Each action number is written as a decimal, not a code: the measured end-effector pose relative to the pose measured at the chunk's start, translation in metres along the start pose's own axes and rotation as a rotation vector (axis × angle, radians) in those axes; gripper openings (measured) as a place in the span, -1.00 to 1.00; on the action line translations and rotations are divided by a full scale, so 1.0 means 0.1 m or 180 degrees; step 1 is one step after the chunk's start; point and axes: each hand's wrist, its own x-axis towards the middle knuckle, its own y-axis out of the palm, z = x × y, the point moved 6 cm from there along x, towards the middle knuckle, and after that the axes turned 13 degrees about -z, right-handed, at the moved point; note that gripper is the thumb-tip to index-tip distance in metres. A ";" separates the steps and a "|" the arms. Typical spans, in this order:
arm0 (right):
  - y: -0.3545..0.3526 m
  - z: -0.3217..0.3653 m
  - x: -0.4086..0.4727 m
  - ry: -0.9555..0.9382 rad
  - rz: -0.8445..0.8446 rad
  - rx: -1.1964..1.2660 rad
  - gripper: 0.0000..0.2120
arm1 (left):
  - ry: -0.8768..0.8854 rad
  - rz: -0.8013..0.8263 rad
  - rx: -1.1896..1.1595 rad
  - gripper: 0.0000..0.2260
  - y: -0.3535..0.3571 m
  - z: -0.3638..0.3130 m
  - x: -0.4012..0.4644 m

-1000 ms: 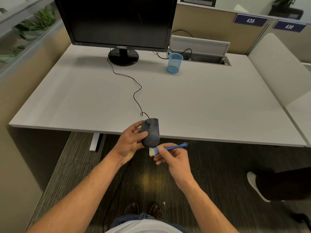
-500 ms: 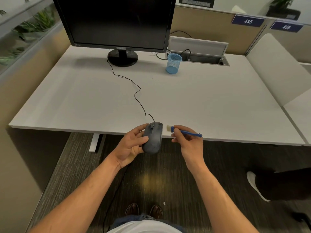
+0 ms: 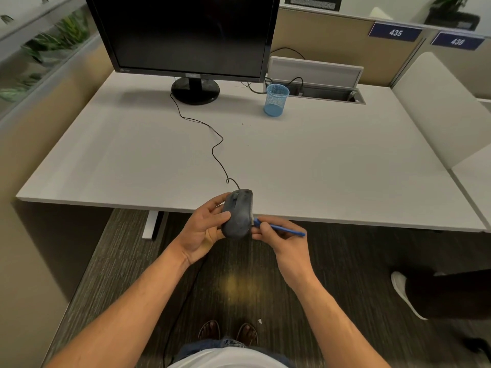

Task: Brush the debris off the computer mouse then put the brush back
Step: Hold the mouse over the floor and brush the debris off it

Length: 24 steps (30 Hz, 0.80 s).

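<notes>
The left hand (image 3: 204,229) grips the dark grey computer mouse (image 3: 237,214) from its left side, thumb lying across the top and fingers curled beneath, holding it in the air just at the near edge of the white desk (image 3: 318,166). The mouse's top faces up, its scroll wheel pointing toward the desk, and its thin black cable (image 3: 212,144) runs from its front end across the desk surface back to the monitor (image 3: 186,35) stand. The right hand (image 3: 281,240) pinches a small blue brush (image 3: 279,229) by its handle, just to the right of the mouse; the handle points away to the right, and the brush's head end meets the mouse's right flank, where the bristles are too small to make out clearly. Far behind the mouse, toward the desk's back edge and right of the monitor stand, stands a blue mesh cup (image 3: 276,100), upright, just beside the open cable tray (image 3: 324,92).
</notes>
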 end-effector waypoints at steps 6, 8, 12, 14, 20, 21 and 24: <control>-0.05 -0.05 -0.15 0.0007 0.0318 -0.0072 -0.81 | 0.0031 -0.0021 0.0024 -0.39 -0.01 0.01 0.05; -0.07 -0.03 -0.15 -0.0031 0.0437 -0.0126 -0.81 | 0.0016 -0.0037 0.0029 -0.30 -0.01 0.01 0.05; -0.15 0.03 -0.10 -0.0094 0.0445 -0.0138 -0.82 | 0.0017 -0.0055 0.0087 -0.43 -0.02 0.03 0.07; -0.18 0.08 -0.03 -0.0097 0.0290 -0.0064 -0.83 | 0.0002 -0.0037 0.0081 -0.35 -0.01 0.03 0.06; -0.19 0.18 0.28 -0.0119 -0.0373 -0.0053 -0.79 | 0.0023 0.0140 0.0302 -0.35 0.04 0.06 0.02; -0.18 0.18 0.32 -0.0090 -0.0436 -0.0081 -0.81 | 0.0026 0.0161 0.0334 -0.36 0.05 0.06 0.02; -0.15 0.18 0.41 0.0018 -0.0480 -0.0058 -0.83 | 0.0010 0.0169 0.0394 -0.34 0.07 0.07 -0.01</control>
